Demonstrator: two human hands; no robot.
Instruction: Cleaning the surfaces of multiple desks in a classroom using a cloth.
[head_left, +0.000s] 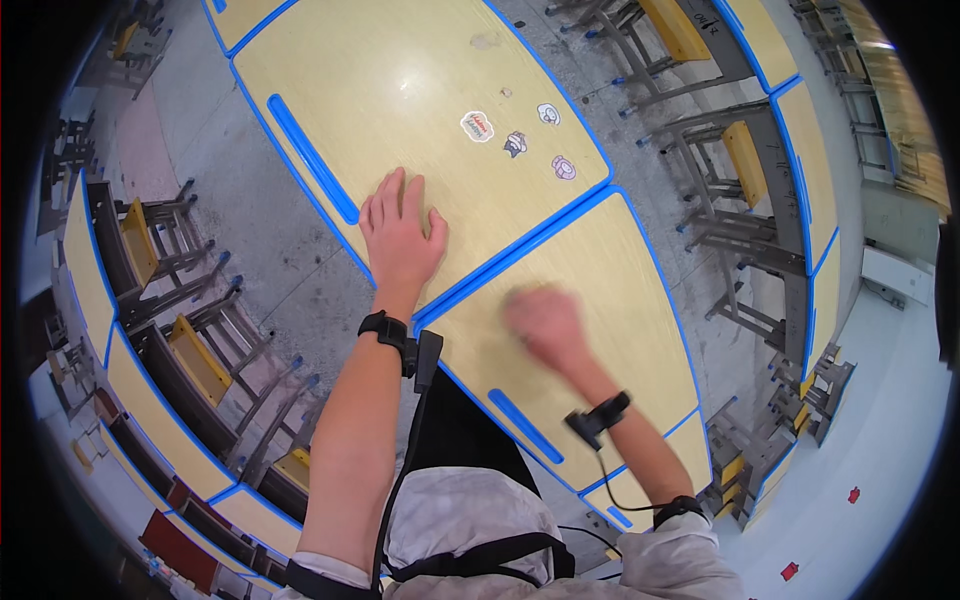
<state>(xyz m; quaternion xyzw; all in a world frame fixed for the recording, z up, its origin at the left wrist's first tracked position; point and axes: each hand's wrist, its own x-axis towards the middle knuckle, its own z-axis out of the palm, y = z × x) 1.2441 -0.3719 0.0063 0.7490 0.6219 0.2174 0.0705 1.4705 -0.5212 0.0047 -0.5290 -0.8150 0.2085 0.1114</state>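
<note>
My left hand (403, 238) rests flat on a pale wood-look desk top (360, 60) with blue edging, its fingers spread beside a blue pen groove (311, 157). Over the adjoining desk top (622, 300) is my right hand (546, 322), blurred and curled; whether it holds something cannot be made out. Up from my left hand, towards the right, a speech-bubble sticker (477, 127) lies near a dark cartoon sticker (515, 144), a pink one (563, 167) and a white one (549, 114). Both wrists wear black straps with small devices.
A seam with blue edging (517, 251) parts the two desks. Rows of desks with grey metal frames and yellow chairs (201, 360) stand on the left, and more such chairs (745, 165) on the right. Grey floor (270, 247) shows between the rows. A cable hangs by my right forearm.
</note>
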